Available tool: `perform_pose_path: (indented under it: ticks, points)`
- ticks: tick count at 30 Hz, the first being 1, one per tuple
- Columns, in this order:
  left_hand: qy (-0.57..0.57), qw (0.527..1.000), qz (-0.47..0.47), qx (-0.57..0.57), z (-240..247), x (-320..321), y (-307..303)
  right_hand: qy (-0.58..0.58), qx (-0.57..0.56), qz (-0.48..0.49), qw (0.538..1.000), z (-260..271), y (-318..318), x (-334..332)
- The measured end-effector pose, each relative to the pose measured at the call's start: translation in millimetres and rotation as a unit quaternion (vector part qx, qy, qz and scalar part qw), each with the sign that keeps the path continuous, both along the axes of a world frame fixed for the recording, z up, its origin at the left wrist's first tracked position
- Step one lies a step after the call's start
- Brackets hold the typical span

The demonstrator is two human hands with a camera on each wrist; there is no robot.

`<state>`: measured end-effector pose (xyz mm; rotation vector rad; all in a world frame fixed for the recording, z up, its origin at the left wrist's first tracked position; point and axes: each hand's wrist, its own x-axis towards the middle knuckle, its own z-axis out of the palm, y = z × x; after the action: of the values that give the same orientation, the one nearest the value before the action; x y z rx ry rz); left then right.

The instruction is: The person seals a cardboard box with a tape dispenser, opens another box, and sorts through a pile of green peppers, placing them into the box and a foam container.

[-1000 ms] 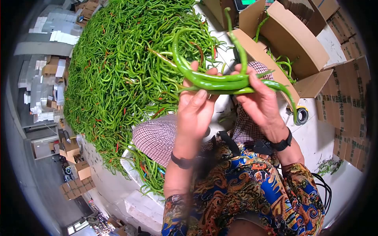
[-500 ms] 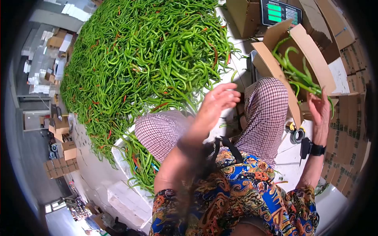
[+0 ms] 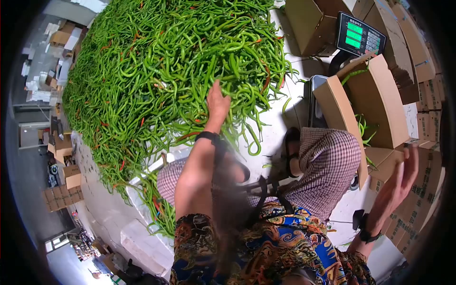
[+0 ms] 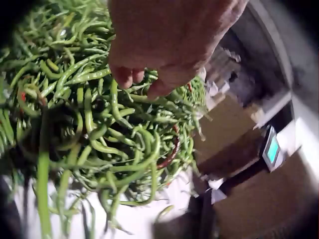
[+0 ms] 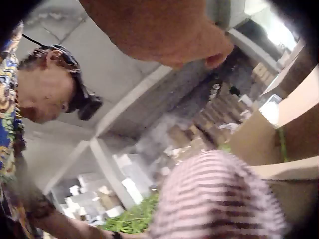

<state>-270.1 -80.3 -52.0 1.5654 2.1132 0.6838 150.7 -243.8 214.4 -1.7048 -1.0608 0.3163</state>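
Observation:
A large heap of green peppers [image 3: 156, 61] with a few red ones covers the floor. The left hand [image 3: 218, 105] reaches over the heap's near edge; in the left wrist view that hand [image 4: 164, 45] has its fingertips down at the peppers, and whether it grips one cannot be told. On the right, the right hand [image 3: 401, 178] is raised beside an open cardboard box [image 3: 389, 104], fingers extended and holding nothing. Several peppers [image 3: 363, 128] lie in that box. In the right wrist view the right hand [image 5: 169, 35] shows blurred.
A scale display [image 3: 361, 35] with green digits stands behind the open box, near another carton [image 3: 311, 26]. A white crate [image 3: 142, 202] with peppers sits beside the person's checkered knee [image 3: 330, 161]. Stacked cardboard [image 3: 418, 185] lines the right side.
The peppers held in both hands a second ago were put at the box by the right hand, which has let go and drawn back. The left hand has moved out to the heap.

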Motion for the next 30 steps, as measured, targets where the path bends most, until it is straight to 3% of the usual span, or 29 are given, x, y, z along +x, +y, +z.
perform_pose_path:
  ticks: [1, 2, 3, 5, 7, 9, 11, 14, 17, 19, 25, 28, 30]
  points:
    - [-0.003, 1.000, -0.004, 0.000, 2.0, 3.8, 10.1, 0.003, -0.030, 0.084, 0.996, 3.3, 0.8, -15.0]
    - [0.052, 0.995, -0.063, 0.058, -0.8, 6.7, 20.5, 0.107, -0.098, 0.203, 0.968, 2.8, 4.5, -34.4]
    - [0.108, 0.980, -0.118, 0.116, -3.0, 8.5, 31.8, 0.208, -0.164, 0.316, 0.911, -0.7, 9.3, -54.3]
    - [0.082, 0.986, -0.112, 0.095, -8.9, 14.7, 55.6, 0.346, -0.312, 0.357, 0.810, -23.8, 16.2, -91.6]
    - [0.085, 0.985, -0.122, 0.086, -15.9, 18.3, 73.2, 0.372, -0.387, 0.412, 0.736, -54.3, 26.9, -115.5]
    - [0.090, 0.982, -0.151, 0.065, -23.0, 18.6, 88.7, 0.410, -0.383, 0.417, 0.715, -69.9, 39.6, -134.8]
    - [0.166, 0.969, -0.145, 0.115, -38.2, 16.4, 108.1, 0.407, -0.389, 0.415, 0.715, -87.3, 49.4, -140.2]
    - [0.120, 0.971, -0.167, 0.119, -46.8, 16.4, 120.0, 0.472, -0.384, 0.334, 0.720, -99.7, 57.1, -144.5]
    - [0.100, 0.967, -0.200, 0.122, -47.5, 23.6, 109.7, 0.453, -0.399, 0.371, 0.705, -106.1, 60.8, -150.3]
    - [0.113, 0.975, -0.152, 0.117, -51.9, 31.7, 103.1, 0.458, -0.407, 0.393, 0.686, -107.3, 62.7, -153.7]
    - [0.177, 0.957, -0.216, 0.071, -51.6, 24.0, 129.8, 0.426, -0.385, 0.394, 0.718, -112.2, 59.2, -155.5]
    - [0.062, 0.980, -0.167, 0.088, -56.2, 37.6, 131.8, 0.395, -0.401, 0.425, 0.709, -109.5, 58.3, -157.1]
    - [0.076, 0.977, -0.187, 0.074, -58.1, 41.9, 122.2, 0.392, -0.393, 0.432, 0.710, -109.5, 57.6, -160.2]
